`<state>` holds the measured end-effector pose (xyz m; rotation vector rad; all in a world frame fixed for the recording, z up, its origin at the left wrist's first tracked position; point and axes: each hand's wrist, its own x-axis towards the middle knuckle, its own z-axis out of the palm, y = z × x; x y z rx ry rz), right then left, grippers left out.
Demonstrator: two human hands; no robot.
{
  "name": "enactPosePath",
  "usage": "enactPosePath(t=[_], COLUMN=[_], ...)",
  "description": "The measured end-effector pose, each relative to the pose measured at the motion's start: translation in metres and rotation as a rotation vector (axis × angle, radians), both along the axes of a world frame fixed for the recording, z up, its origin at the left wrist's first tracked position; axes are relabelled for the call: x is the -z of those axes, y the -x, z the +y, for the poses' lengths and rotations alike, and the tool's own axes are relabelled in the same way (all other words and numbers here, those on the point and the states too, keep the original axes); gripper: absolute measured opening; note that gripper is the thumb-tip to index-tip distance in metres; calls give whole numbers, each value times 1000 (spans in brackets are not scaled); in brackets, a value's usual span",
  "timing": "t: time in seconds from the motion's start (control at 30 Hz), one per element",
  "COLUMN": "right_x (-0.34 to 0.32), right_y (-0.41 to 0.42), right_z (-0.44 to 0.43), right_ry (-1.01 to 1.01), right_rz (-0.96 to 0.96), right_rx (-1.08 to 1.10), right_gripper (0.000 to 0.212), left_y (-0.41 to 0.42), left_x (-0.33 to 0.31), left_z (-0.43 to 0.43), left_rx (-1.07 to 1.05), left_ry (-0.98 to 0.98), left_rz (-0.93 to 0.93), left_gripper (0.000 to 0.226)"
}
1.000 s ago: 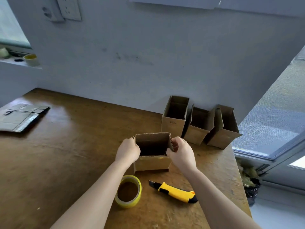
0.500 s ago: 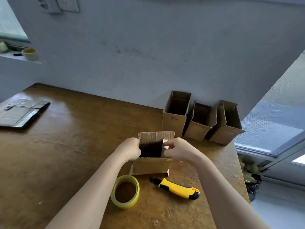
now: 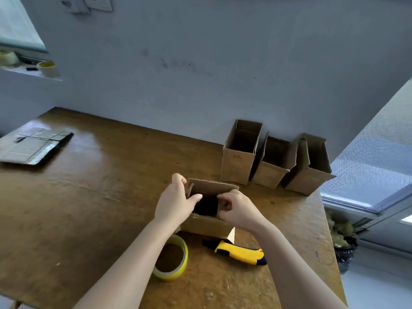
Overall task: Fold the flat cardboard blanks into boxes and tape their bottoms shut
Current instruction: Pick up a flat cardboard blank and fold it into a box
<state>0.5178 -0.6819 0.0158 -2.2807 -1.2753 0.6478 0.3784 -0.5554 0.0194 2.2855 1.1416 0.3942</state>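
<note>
A small brown cardboard box [image 3: 207, 225] stands on the wooden table [image 3: 89, 197] in front of me, its top end open and dark inside. My left hand [image 3: 176, 202] presses the left flap inward over the opening. My right hand [image 3: 237, 208] pinches the right flap and bends it inward. A roll of yellow tape [image 3: 171, 257] lies flat just in front of the box. Beside the tape is a yellow and black utility knife [image 3: 238, 253]. A stack of flat cardboard blanks [image 3: 33, 146] rests at the table's far left.
Three folded boxes [image 3: 274, 161] stand open-topped in a row against the wall at the back right. The table's right edge drops to a floor with a black bag [image 3: 344, 248]. A window ledge at the far left holds another tape roll [image 3: 48, 68].
Both hands have moved from the box's outer sides onto its top flaps and are folding them inward. The view has tilted slightly.
</note>
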Motion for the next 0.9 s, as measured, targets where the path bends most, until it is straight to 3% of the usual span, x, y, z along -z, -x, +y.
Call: enactPosePath(t=[0.1, 0.13, 0.27, 0.4, 0.47, 0.53, 0.63, 0.7, 0.83, 0.9], right_x=[4, 6, 2, 3, 5, 7, 8, 9, 12, 14], right_y=[-1, -1, -3, -4, 0, 4, 9, 12, 21, 23], right_z=[0, -1, -4, -4, -3, -2, 1, 3, 5, 4], right_ry=[12, 26, 99, 85, 52, 48, 88, 85, 52, 69], right_rz=[21, 46, 170, 9, -58, -99, -133, -161, -307, -442], right_rx=[37, 44, -59, -74, -21, 5, 37, 56, 64, 42], right_gripper=[33, 29, 53, 17, 14, 24, 57, 74, 89, 79], left_y=[11, 14, 21, 21, 17, 13, 12, 15, 18, 18], left_x=[5, 7, 16, 21, 22, 26, 33, 36, 38, 43], left_z=[-1, -2, -3, 6, 7, 6, 10, 17, 23, 18], left_rx=[238, 324, 486, 439, 369, 318, 257, 237, 259, 301], left_ry=[-26, 1, 109, 107, 136, 134, 152, 144, 72, 57], left_rz=[31, 92, 315, 224, 150, 112, 142, 146, 45, -4], left_gripper=[31, 39, 80, 41, 47, 71, 102, 94, 59, 44])
